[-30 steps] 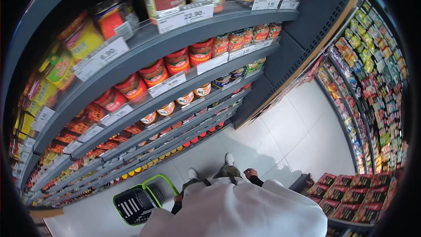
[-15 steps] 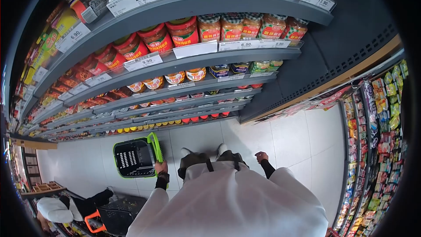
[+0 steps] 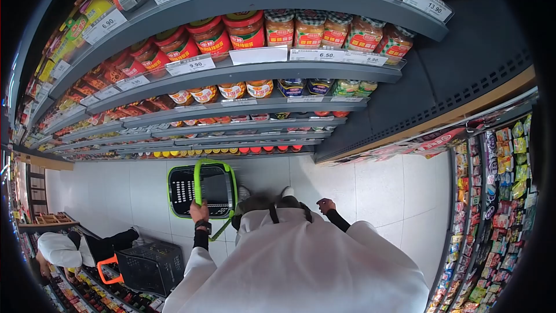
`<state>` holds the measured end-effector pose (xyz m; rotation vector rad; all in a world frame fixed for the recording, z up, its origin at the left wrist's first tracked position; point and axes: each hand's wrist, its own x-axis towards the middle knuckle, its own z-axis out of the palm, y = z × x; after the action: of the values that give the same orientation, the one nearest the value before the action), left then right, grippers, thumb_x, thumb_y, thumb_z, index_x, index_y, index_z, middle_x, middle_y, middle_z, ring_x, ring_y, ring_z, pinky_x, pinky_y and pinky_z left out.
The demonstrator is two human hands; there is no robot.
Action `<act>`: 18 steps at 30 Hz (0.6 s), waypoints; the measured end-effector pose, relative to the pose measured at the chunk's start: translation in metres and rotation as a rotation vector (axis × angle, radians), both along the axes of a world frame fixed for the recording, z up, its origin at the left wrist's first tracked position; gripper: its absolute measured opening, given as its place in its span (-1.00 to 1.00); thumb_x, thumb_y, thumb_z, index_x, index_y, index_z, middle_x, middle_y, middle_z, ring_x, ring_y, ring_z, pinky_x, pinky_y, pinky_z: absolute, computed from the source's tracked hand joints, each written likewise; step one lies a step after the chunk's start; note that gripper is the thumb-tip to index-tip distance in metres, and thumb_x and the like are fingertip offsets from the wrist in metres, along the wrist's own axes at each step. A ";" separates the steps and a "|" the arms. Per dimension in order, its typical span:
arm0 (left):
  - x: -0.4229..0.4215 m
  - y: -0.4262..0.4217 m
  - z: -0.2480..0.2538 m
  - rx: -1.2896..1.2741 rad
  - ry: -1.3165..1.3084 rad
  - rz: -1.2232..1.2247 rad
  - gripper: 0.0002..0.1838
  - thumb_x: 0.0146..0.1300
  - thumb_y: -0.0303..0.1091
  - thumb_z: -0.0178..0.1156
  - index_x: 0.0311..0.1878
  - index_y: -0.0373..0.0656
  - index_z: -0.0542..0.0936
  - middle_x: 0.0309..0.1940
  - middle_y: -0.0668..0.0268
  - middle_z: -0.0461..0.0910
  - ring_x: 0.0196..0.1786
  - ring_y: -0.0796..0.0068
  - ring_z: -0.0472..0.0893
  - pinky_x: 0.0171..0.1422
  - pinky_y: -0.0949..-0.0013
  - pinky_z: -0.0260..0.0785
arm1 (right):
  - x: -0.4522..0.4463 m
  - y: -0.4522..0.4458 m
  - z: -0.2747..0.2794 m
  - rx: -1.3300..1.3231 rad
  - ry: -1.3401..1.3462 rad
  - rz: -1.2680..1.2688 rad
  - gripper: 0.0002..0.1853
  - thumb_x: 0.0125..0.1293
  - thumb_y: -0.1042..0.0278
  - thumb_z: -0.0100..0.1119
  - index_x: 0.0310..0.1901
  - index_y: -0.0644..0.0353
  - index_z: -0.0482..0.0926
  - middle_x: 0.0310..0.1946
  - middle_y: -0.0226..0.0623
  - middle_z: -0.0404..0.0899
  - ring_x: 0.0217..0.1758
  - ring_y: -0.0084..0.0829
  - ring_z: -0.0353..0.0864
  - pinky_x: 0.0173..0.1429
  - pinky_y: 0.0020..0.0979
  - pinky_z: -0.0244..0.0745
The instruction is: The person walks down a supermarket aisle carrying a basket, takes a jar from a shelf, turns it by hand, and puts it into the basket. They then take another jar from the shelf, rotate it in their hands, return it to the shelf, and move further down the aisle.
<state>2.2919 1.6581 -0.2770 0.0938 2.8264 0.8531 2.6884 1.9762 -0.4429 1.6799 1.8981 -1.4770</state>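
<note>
My left hand [image 3: 200, 212] is closed around the bright green handle [image 3: 198, 181] of a black shopping basket [image 3: 184, 190] with a green rim. The basket hangs or rolls beside my left leg; whether it touches the floor I cannot tell. My right hand [image 3: 327, 205] hangs free at my right side above the floor tiles, its fingers loosely bent and apart, with nothing in them. In front of me, a shelf rack holds red-lidded jars of sauce [image 3: 244, 30] and jars with checkered lids [image 3: 309, 29], with price tags [image 3: 191, 65] along the edges.
At lower left a person [image 3: 63, 249] in a white top bends beside a black basket [image 3: 152, 266] with an orange handle. Packaged snacks [image 3: 503, 197] fill racks on the right. A dark shelf end panel [image 3: 399, 90] juts out ahead on the right. Pale tiles [image 3: 370, 188] cover the floor.
The basket has shifted right, closer to my legs, and its handle now crosses over the middle. My left hand moved left relative to my body, still gripping it. The view has shifted slightly.
</note>
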 end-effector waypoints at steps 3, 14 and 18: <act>-0.031 -0.039 -0.030 0.081 -0.012 0.016 -0.71 0.06 -0.28 0.19 -0.28 -0.35 0.53 -0.46 -0.03 0.57 -0.32 -0.03 0.58 -0.22 0.13 0.39 | 0.004 -0.001 0.011 -0.014 -0.034 -0.010 -0.77 0.17 0.14 0.05 -0.39 0.00 0.68 -0.65 -0.38 0.59 -0.63 -0.50 0.58 -0.43 -0.43 0.53; -0.091 -0.104 -0.044 -0.345 0.320 0.155 -0.71 0.10 -0.22 0.16 -0.16 -0.12 0.38 -0.34 0.04 0.59 -0.26 -0.07 0.57 -0.21 0.01 0.38 | 0.041 -0.008 0.025 0.049 -0.125 -0.070 -0.82 0.23 0.26 0.03 -0.31 0.02 0.65 -0.62 -0.39 0.58 -0.66 -0.57 0.53 -0.60 -0.52 0.46; -0.117 -0.121 -0.043 -0.446 0.065 0.204 -0.67 0.14 -0.09 0.14 -0.16 -0.11 0.43 -0.39 0.04 0.60 -0.28 -0.08 0.58 -0.22 0.00 0.39 | 0.042 -0.036 0.032 0.028 -0.169 -0.104 -0.83 0.23 0.27 0.04 -0.31 0.03 0.64 -0.62 -0.39 0.57 -0.66 -0.57 0.52 -0.61 -0.52 0.45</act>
<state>2.1751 1.5372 -0.3201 -0.2364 3.0474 0.2359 2.7303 1.9400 -0.4104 1.8773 1.7757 -1.3021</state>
